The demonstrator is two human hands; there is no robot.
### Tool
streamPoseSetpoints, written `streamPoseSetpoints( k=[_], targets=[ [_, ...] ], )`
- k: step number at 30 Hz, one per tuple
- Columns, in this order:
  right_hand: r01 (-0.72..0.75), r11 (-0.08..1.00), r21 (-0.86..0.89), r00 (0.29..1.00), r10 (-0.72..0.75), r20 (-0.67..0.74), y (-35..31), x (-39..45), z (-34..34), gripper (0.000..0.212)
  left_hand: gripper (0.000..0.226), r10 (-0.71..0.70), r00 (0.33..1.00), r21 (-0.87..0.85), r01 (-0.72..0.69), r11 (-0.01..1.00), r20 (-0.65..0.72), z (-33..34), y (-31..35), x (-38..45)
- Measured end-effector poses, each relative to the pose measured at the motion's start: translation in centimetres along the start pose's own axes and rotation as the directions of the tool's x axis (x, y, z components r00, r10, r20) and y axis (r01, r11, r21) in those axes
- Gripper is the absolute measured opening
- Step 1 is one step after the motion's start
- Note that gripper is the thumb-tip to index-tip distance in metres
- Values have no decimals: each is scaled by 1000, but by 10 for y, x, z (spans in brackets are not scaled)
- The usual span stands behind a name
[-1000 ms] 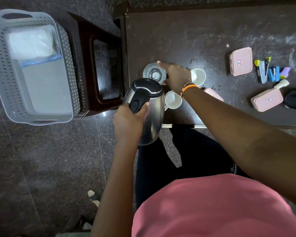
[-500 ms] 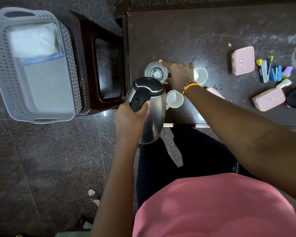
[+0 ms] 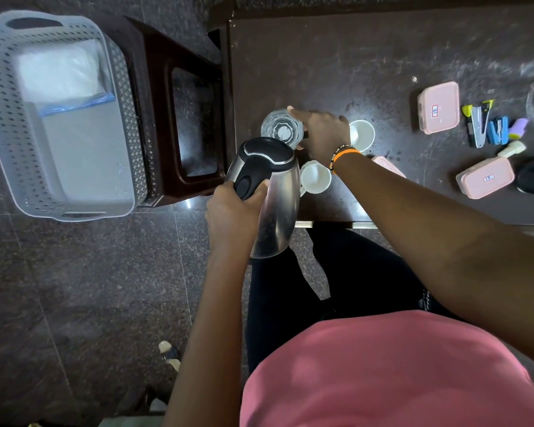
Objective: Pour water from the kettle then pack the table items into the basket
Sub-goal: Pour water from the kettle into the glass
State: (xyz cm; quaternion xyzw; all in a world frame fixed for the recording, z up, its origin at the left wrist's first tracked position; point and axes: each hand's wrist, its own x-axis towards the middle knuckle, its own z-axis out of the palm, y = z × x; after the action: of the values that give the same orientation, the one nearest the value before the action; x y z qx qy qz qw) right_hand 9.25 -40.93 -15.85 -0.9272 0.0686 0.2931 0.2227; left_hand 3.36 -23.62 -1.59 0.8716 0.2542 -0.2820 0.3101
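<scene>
Left hand gripped black handle of steel kettle, tilted at frame centre beside clear glass tumbler; right hand curled round tumbler on dark bench. Risk: spout overshooting rim, water spilling onto bench. Grey perforated basket upper left.

left grip and right grip clenched
</scene>
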Motion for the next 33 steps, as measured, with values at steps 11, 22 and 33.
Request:
streamPoseSetpoints(
  k=[11,22,33],
  targets=[
    [-3,1000,10,1000,3,5,-1,1,0,65,34,-4,1000,-4,4,1000,1,-1,3,0],
    [14,1000,12,1000,-14,-3,2,1,2,62,38,3,1000,-4,-3,1000,-5,-1,3,1],
    [9,1000,27,1000,-8,-14,4,2,3,61,35,-1,1000,1,1,1000,4,-2,7,1]
  ],
)
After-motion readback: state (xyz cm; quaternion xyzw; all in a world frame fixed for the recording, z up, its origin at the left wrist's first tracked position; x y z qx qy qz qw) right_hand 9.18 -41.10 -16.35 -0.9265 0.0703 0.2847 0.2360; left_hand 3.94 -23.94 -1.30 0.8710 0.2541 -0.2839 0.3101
